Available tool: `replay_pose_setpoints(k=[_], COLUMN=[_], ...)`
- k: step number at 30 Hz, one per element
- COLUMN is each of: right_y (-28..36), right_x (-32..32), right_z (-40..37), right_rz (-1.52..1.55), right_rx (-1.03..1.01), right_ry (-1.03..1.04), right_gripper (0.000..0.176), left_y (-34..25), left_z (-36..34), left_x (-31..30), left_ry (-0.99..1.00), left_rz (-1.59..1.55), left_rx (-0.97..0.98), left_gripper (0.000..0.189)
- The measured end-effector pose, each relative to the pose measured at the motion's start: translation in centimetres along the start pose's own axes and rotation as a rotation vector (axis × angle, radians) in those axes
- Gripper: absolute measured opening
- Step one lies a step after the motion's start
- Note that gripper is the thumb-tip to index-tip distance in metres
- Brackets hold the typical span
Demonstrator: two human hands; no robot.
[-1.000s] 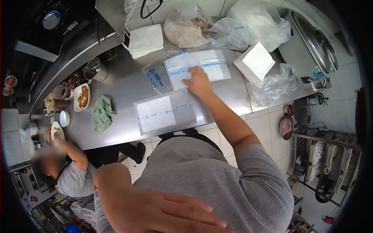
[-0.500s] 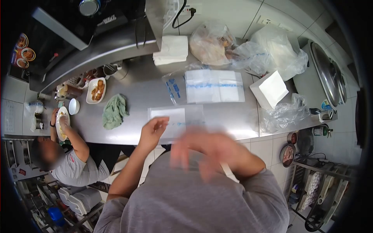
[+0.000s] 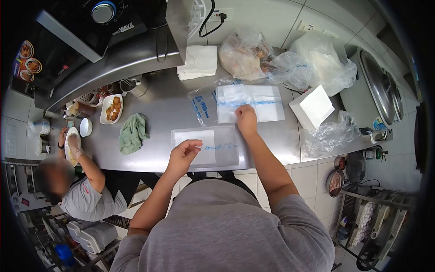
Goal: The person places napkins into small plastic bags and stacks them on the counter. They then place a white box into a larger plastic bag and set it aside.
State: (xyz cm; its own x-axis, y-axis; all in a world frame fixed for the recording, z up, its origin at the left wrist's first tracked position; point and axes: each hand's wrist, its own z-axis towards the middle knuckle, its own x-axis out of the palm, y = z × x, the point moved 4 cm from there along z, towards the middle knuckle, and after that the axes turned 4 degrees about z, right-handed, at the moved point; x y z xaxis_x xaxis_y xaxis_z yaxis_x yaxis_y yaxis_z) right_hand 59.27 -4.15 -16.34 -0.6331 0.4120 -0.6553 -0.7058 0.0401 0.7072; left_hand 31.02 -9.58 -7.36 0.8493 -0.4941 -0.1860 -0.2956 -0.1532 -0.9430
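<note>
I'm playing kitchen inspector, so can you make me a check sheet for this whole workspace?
Surface: steel counter, shiny; spills, nothing seen.
Things by the hands: near clear bag with white sheet; farther flat bags with white contents.
Clutter: green cloth, crumpled plastic.
Hands: left hand at the near clear bag, right hand at the farther flat bags; grips unclear.
Cables: black plug at the wall outlet, its cable looping down.
Surroundings: co-worker at the left, tiled floor.

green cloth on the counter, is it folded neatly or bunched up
Bunched up: the green cloth lies in a loose heap on the counter, with creases and ragged edges, no squared folds.
</note>
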Motion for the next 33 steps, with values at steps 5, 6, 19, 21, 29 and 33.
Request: replay_pose_setpoints(k=[5,6,19,21,29,33], right_y=[5.7,7.8,12.5,12.8,12.2,11.2], right_x=[-4.6,-5.3,-12.4,-12.0,-8.7,-6.7], right_z=[-1.0,-2.0,-3.5,-2.8,-3.3,-3.3], right_rz=[0.704,0.961,1.013,0.847,0.779,0.746], right_rx=[0.262,0.332,0.247,0.262,0.468,0.517], right_ry=[0.074,0.265,0.785,0.866,0.806,0.753], right_gripper=[0.003,0.004,0.041,0.042,0.02,0.018], left_y=[-0.6,-1.6,-9.8,-10.3,-8.8,-8.6], left_z=[1.3,1.7,4.9,5.0,5.7,6.4], left_x=[0.0,-0.3,0.5,0.7,-0.3,-0.9], left_ry=[-0.094,-0.198,0.142,0.174,0.239,-0.06], left_rz=[0.035,0.11,0.333,0.34,0.228,0.506], left_rx=[0.055,0.189,0.107,0.103,0.076,0.361], left_gripper=[0.045,0.053,0.018,0.017,0.017,0.027])
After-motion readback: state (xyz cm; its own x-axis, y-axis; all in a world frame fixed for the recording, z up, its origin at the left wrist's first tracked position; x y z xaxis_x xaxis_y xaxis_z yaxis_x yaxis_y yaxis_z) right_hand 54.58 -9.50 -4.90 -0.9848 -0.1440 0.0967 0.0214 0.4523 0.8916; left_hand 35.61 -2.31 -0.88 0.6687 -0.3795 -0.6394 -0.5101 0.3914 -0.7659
